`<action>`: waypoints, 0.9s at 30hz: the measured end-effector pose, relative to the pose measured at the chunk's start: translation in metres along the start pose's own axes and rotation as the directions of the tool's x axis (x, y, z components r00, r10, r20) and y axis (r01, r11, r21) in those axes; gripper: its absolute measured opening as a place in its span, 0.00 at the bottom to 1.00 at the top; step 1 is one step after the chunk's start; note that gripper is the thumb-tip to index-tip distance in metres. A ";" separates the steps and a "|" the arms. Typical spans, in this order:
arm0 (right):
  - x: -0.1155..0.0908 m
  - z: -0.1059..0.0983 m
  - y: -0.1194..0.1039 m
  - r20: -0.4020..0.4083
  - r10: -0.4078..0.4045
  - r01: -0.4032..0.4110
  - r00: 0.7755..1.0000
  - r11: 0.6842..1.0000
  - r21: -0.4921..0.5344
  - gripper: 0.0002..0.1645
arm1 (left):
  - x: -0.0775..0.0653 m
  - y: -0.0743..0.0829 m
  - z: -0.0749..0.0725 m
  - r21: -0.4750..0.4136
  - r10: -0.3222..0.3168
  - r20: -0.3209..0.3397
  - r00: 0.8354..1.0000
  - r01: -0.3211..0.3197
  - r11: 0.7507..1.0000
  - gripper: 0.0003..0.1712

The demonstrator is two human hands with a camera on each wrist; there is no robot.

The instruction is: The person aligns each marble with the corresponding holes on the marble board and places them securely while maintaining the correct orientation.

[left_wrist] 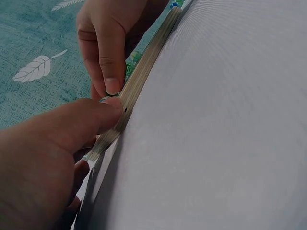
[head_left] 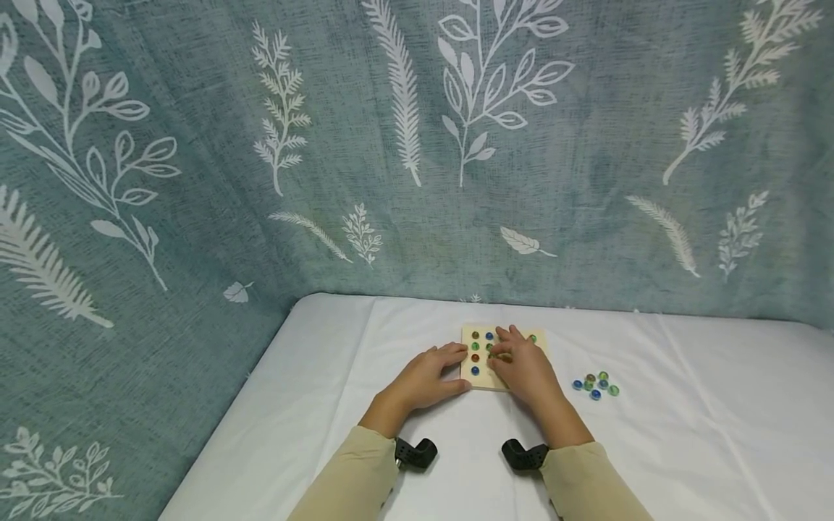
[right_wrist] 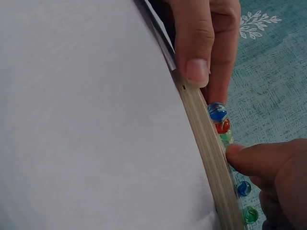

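Note:
A pale wooden board (head_left: 489,384) lies on the white cloth, with glass marbles set in rows on its top. My left hand (head_left: 423,378) holds the board at its left side, the thumb (right_wrist: 196,72) against the front corner. Over the middle of the board is my right hand (head_left: 526,365), its thumb and fingertips pinching a marble, mostly hidden by the fingers. Along the left column sit a blue marble (head_left: 475,370), an amber-red marble (head_left: 475,358) and a green marble (head_left: 475,346). Another green marble (head_left: 533,338) shows beyond the right hand, which covers part of the rows.
To the right of the board, several loose blue, green and amber marbles (head_left: 596,395) lie in a cluster on the white cloth (head_left: 677,434). A blue-green curtain (head_left: 417,239) with white leaf prints hangs behind and to the left. Each wrist wears a black camera mount (head_left: 417,454).

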State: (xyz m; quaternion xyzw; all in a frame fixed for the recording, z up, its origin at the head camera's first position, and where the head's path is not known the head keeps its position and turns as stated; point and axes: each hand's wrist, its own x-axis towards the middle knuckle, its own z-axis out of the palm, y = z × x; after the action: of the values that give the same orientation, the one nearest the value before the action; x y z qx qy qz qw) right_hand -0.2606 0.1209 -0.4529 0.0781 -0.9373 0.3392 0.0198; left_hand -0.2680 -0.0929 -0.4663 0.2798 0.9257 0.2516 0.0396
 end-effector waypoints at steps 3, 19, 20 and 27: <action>0.000 0.001 0.001 0.004 -0.011 0.011 1.000 1.000 -0.012 0.14 | 0.000 0.001 0.000 0.001 -0.007 0.001 1.000 0.007 1.000 0.36; -0.003 0.002 0.003 -0.005 -0.039 0.039 0.999 0.999 -0.013 0.17 | -0.001 0.001 0.002 -0.020 -0.026 0.004 1.000 0.026 0.999 0.37; -0.003 0.001 0.003 -0.005 -0.032 0.032 0.999 0.999 -0.010 0.17 | -0.001 0.001 0.001 -0.021 -0.025 0.003 1.000 0.025 0.999 0.36; -0.005 -0.007 0.004 -0.023 -0.019 0.020 1.000 0.999 0.047 0.18 | -0.002 0.001 0.001 -0.032 -0.024 0.000 1.000 0.024 0.999 0.36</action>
State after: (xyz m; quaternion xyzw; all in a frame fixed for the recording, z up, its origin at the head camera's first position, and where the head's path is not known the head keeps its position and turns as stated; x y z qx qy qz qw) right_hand -0.2566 0.1289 -0.4504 0.0840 -0.9279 0.3619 0.0318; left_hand -0.2658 -0.0928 -0.4667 0.2680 0.9248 0.2660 0.0468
